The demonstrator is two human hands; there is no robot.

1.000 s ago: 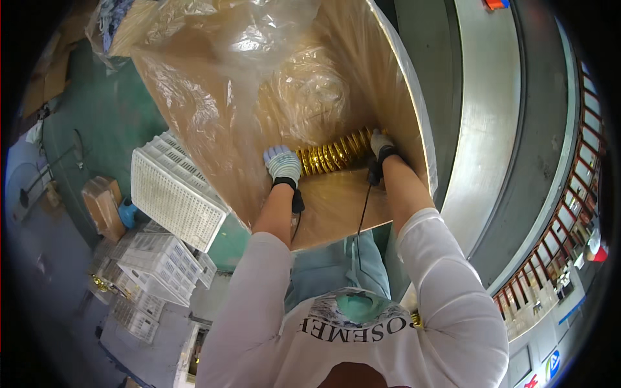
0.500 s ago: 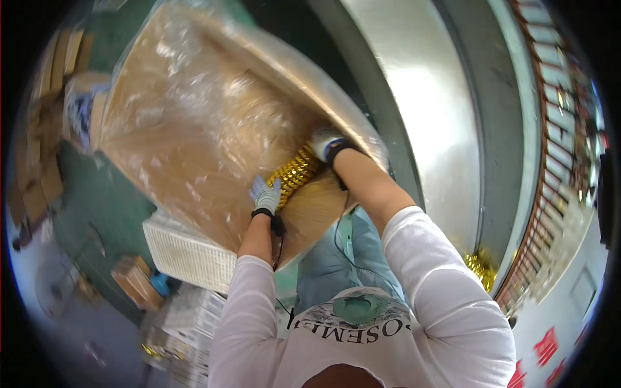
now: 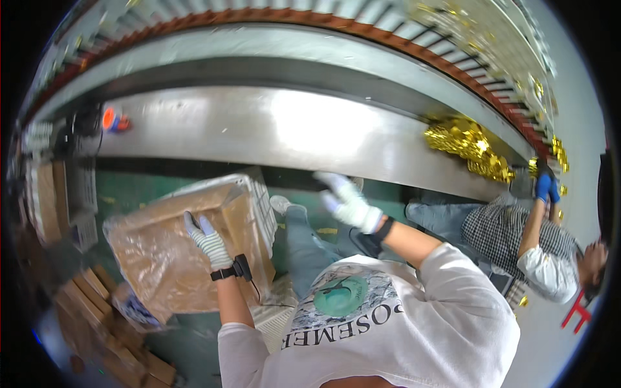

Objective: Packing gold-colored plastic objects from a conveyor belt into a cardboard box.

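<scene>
My left hand [image 3: 208, 240], in a striped knit glove, is over the plastic-lined cardboard box [image 3: 155, 268], its fingers stretched out and holding nothing I can see. My right hand [image 3: 352, 204], gloved alike and slightly blurred, hangs in the air near the front edge of the metal worktop [image 3: 239, 123]. Its fingers are spread and nothing is in them. Shiny gold foil coils [image 3: 469, 145] lie in a heap on the right part of the worktop, well away from my right hand. No gold coil shows in the box.
A co-worker [image 3: 517, 239] in blue gloves sits at the right end of the worktop. An orange-and-blue object [image 3: 115, 121] stands at its left end. White plastic crates [image 3: 259, 210] are around the box, and flattened cardboard [image 3: 97, 304] lies at lower left. A slatted rack [image 3: 362, 26] runs behind.
My view has turned right, toward the worktop. My right hand has left the box and the gold coil, and is now open in the air. My left hand no longer touches the coil.
</scene>
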